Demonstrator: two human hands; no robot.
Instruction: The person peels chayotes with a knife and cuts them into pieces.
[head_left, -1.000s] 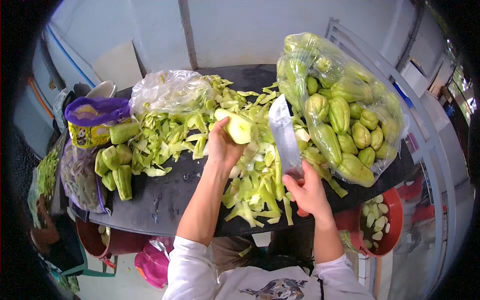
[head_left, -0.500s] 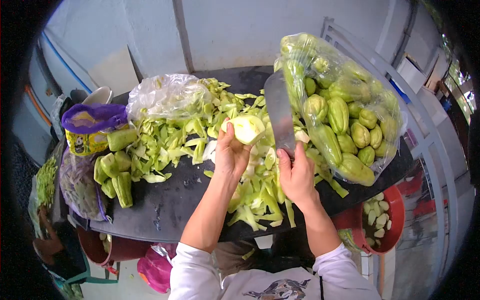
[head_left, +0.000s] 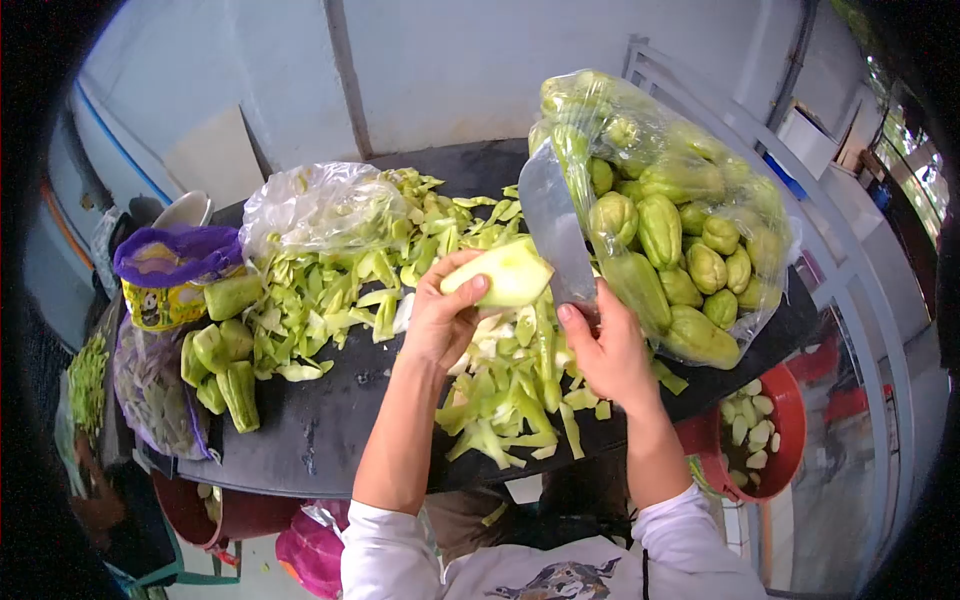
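Note:
A peeled, pale green chayote [head_left: 503,273] lies in my left hand [head_left: 445,312], its fingers and thumb wrapped round one end. My right hand [head_left: 607,345] grips a wide-bladed knife [head_left: 557,220] by the handle, which the fingers mostly hide. The blade points up and away from me, just right of the chayote. Below both hands is a heap of green peelings [head_left: 515,395] on the dark table [head_left: 330,420]. Close to the knife, at the right, a clear plastic bag [head_left: 665,225] bulges with unpeeled chayotes.
More peelings [head_left: 310,300] spread leftward beside a crumpled plastic bag [head_left: 320,210]. Several green pieces [head_left: 225,355] sit near a purple mesh bag [head_left: 160,380] at the left. Past the right edge, a red bucket [head_left: 790,430] holds pale pieces in water. A metal railing [head_left: 845,240] runs along the right.
My left hand has turned the chayote, so its long side shows instead of its cut end. The knife has tilted leftward at the tip. The whole view has shifted slightly.

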